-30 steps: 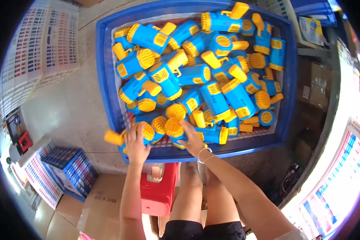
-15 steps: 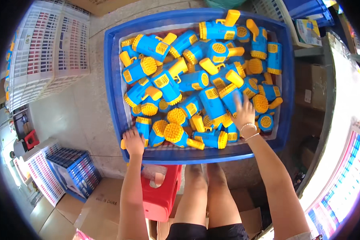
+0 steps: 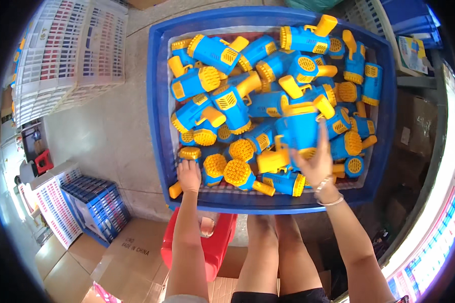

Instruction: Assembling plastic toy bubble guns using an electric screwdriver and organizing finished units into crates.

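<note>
A big blue tub [image 3: 159,111] holds a heap of blue and yellow toy bubble guns [image 3: 232,108]. Over the right part of the heap, my right hand [image 3: 316,164] grips one toy bubble gun [image 3: 302,130] from its near end, thumb on one side and fingers on the other; motion blurs it. In the tub's near left corner my left hand [image 3: 189,177] is closed over another toy bubble gun [image 3: 189,152]. Its yellow studded end shows past my fingertips, and my hand covers most of the body.
A red stool [image 3: 220,242] stands by my legs, below the tub's near edge. White plastic crates [image 3: 71,60] are stacked at the far left, with a blue crate [image 3: 93,204] nearer. Flattened cardboard [image 3: 131,252] lies at lower left. Shelving with a cardboard box [image 3: 414,121] lines the right.
My right hand has taken hold of a toy bubble gun, which now sits higher and turned over the heap. My left hand stays at the near left corner. The whole view has shifted slightly.
</note>
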`<state>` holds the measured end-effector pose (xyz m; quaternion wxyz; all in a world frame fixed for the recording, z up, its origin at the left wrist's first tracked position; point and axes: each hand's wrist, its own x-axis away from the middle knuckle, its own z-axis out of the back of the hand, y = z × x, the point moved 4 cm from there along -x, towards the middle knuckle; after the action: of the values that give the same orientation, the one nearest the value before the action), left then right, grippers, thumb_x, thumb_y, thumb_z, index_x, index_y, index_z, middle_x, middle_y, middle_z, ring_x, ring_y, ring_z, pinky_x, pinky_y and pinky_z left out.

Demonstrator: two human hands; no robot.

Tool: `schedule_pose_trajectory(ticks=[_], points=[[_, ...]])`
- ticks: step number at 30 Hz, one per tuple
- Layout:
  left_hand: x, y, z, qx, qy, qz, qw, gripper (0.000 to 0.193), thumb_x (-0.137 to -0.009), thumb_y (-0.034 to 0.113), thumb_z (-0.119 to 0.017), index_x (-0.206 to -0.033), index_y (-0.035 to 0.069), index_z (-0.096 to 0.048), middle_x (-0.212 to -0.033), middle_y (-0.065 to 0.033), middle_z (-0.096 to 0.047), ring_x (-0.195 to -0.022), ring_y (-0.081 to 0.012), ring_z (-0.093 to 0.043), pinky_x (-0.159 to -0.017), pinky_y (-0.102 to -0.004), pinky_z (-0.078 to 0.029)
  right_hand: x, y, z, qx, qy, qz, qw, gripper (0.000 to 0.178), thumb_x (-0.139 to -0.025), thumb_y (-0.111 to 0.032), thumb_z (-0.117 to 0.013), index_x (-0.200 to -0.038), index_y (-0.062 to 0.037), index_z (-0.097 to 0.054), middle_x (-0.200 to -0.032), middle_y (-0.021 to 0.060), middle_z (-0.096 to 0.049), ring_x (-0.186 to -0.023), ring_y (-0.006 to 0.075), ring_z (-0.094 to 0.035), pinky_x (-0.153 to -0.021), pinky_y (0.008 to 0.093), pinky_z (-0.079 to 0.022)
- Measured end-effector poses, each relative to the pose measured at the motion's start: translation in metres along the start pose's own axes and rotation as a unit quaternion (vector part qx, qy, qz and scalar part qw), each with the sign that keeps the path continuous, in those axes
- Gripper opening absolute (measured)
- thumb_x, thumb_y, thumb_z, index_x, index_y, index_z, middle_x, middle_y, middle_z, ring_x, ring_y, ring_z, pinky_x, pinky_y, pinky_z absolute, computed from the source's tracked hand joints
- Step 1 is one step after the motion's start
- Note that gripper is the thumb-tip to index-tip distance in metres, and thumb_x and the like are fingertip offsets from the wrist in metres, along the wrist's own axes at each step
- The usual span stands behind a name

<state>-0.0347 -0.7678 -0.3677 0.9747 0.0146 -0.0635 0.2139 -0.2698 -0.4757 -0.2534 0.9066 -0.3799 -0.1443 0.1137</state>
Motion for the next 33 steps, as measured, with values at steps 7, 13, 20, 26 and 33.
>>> schedule_pose_trajectory(ticks=[7, 13, 20, 26, 33], points=[[-0.033, 0.001, 0.029, 0.18, -0.027, 0.024, 0.983, 0.014, -0.077, 0.009, -0.054, -0.09, 0.005, -0.051, -0.087, -0.0152, -0.051, -0.084, -0.0338, -0.051, -0.072, -0.0441, -0.04, -0.089, -0.046, -0.061, 0.07, 0.034, 0.055, 0.995, 0.072, -0.074, -0.028, -0.065, -0.135, -0.0147, -0.027, -0.125, 0.0222, -0.04, -0.105, 0.0405, -0.048, -0.082, 0.043, -0.047], [-0.13, 0.07, 0.087, 0.291, 0.052, -0.016, 0.955, 0.032, -0.079, 0.009, -0.055, -0.109, 0.001, -0.048, -0.098, -0.0188, -0.052, -0.094, -0.0362, -0.05, -0.08, -0.0433, -0.041, -0.19, -0.024, -0.095, 0.21, -0.074, 0.073, 0.972, 0.072, -0.078, -0.027, -0.062, -0.137, -0.0298, -0.021, -0.142, 0.0231, -0.009, -0.115, 0.0431, -0.04, -0.094, 0.0423, -0.04], [-0.243, 0.153, 0.079, 0.217, 0.042, -0.146, 0.964, 0.054, -0.079, 0.015, -0.057, -0.126, 0.0, -0.035, -0.128, -0.019, -0.038, -0.119, -0.0338, -0.036, -0.1, -0.0422, -0.03, -0.208, -0.005, -0.124, 0.205, -0.177, 0.129, 0.954, 0.082, -0.075, -0.013, -0.065, -0.139, -0.0235, -0.014, -0.145, 0.0163, -0.005, -0.126, 0.0368, -0.028, -0.101, 0.0362, -0.034], [-0.282, 0.151, 0.029, 0.039, 0.025, -0.194, 0.98, 0.056, -0.083, 0.009, -0.046, -0.135, 0.011, -0.026, -0.136, -0.0127, -0.034, -0.128, -0.0239, -0.029, -0.106, -0.0369, -0.023, -0.216, -0.024, -0.135, 0.241, -0.099, 0.267, 0.928, 0.067, -0.08, -0.034, -0.056, -0.136, -0.0116, -0.026, -0.143, 0.013, -0.019, -0.13, 0.0304, -0.023, -0.105, 0.042, -0.024], [-0.276, 0.16, 0.048, 0.045, -0.023, -0.19, 0.981, 0.062, -0.081, 0.0, -0.043, -0.138, 0.015, -0.022, -0.136, -0.0118, -0.033, -0.128, -0.0253, -0.028, -0.106, -0.0386, -0.022, -0.284, 0.013, 0.017, 0.48, 0.16, 0.174, 0.845, 0.051, -0.069, -0.019, -0.065, -0.117, -0.0144, -0.049, -0.126, 0.0063, -0.04, -0.123, 0.0262, -0.032, -0.1, 0.0439, -0.03]])
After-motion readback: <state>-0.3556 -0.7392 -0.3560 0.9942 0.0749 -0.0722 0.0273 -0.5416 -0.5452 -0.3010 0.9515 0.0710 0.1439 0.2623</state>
